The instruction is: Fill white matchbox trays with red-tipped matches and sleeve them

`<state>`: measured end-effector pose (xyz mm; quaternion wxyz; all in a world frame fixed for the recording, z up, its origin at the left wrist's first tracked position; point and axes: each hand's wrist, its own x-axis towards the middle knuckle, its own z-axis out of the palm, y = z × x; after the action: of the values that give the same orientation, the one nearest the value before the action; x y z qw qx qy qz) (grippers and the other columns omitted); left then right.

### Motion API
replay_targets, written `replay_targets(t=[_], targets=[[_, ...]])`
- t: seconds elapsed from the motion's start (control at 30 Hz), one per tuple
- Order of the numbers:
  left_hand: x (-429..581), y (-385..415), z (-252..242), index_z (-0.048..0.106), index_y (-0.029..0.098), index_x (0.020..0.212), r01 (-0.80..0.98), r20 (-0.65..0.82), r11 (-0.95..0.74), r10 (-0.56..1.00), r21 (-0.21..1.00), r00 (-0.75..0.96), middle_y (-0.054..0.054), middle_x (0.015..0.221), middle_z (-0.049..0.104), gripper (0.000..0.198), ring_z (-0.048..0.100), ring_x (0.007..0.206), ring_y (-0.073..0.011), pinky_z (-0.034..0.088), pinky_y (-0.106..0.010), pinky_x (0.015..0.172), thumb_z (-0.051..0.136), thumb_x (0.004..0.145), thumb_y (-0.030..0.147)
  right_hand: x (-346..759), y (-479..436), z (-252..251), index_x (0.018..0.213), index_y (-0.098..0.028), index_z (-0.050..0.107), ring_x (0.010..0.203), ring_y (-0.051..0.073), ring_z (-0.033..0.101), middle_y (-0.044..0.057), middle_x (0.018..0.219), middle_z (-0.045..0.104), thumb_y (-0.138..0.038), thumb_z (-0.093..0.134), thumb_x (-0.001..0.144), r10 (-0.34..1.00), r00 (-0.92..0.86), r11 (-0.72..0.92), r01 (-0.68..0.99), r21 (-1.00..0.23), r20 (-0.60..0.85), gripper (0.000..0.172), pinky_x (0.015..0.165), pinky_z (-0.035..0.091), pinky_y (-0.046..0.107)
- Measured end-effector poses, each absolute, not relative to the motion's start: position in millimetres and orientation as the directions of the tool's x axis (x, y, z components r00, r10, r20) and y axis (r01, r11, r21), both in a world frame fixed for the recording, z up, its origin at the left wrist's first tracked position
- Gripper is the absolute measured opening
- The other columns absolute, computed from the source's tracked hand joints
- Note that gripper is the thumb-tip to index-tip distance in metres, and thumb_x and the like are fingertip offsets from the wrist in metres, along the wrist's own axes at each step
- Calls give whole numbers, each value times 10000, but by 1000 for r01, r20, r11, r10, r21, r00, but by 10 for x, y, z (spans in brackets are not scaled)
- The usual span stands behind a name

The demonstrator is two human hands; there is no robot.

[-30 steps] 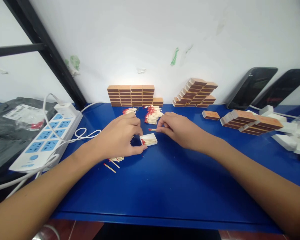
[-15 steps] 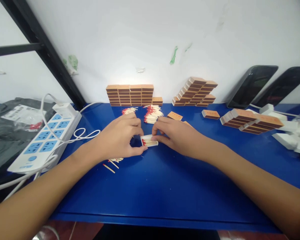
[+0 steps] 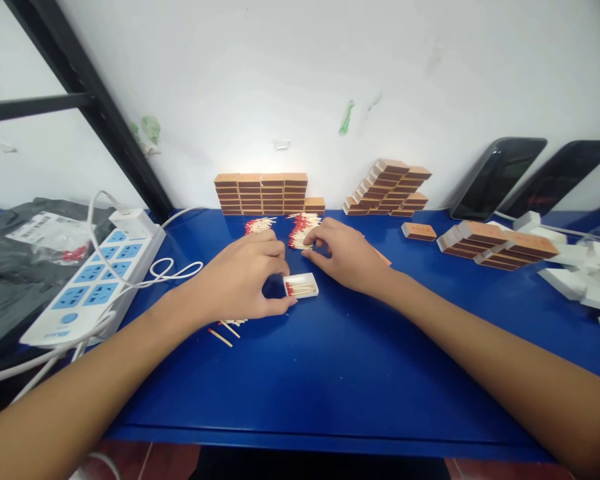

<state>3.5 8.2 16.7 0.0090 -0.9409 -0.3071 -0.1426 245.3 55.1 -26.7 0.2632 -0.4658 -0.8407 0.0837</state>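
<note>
My left hand [image 3: 253, 277] grips the left end of a small white matchbox tray [image 3: 310, 292] between thumb and fingers. Inside the tray lie several red-tipped matches [image 3: 300, 289], heads to the left. My right hand [image 3: 347, 257] is at the near right edge of a larger pile of matches [image 3: 303, 230], thumb and forefinger slightly apart, with no match visibly lifted. Behind my left hand a second match pile [image 3: 260, 225] shows in part. More loose matches [image 3: 223, 337] lie by my left wrist, partly covered by it.
Against the wall stand stacked matchboxes [image 3: 261, 195] and a stepped stack [image 3: 390, 188]. A single matchbox [image 3: 419, 231], another stack [image 3: 495, 245] and white trays [image 3: 590, 270] are on the right, near two phones [image 3: 500, 177]. A power strip [image 3: 95, 283] with cables is on the left.
My right hand has left the tray and moved up to the match pile behind it. My left hand keeps its grip on the tray, which has hardly moved.
</note>
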Motion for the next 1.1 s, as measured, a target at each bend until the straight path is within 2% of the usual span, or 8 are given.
replay_targets(t=[0.17,0.43,0.73,0.87,1.1], targets=[[29,87,164,818,153,955,583,283,-809,577,72,766,-56,887,669,323,619,893,-238,525,-413,852,808,884,467,2406,560,-275,961,-190,728,813,189,588,51,943,651,-199,708,975,821,-443,564,732,-382,361,26,749,411,315],[31,86,174,815,158,954,581,285,-811,574,69,768,-50,891,671,305,621,906,-239,520,-417,879,804,892,456,2440,541,-248,881,-189,710,794,178,575,40,900,640,-154,682,968,828,-459,557,737,-382,321,98,743,406,312],[31,83,161,813,167,946,593,262,-801,591,80,763,-53,890,665,290,621,912,-242,517,-412,871,804,888,450,2356,478,-272,915,-200,698,835,184,595,41,946,661,-138,695,951,846,-439,533,722,-441,304,73,727,407,311],[34,91,162,814,165,960,591,264,-802,589,80,763,-55,902,674,304,620,915,-242,519,-416,874,805,889,461,2366,488,-293,966,-201,694,853,194,603,45,962,665,-169,708,956,845,-421,532,729,-431,330,37,744,419,318],[28,87,179,813,167,952,592,263,-802,589,76,764,-51,886,669,291,620,905,-238,515,-408,864,803,884,450,2384,492,-273,926,-196,706,849,198,605,55,964,668,-196,688,988,853,-435,519,757,-396,287,64,735,416,320]])
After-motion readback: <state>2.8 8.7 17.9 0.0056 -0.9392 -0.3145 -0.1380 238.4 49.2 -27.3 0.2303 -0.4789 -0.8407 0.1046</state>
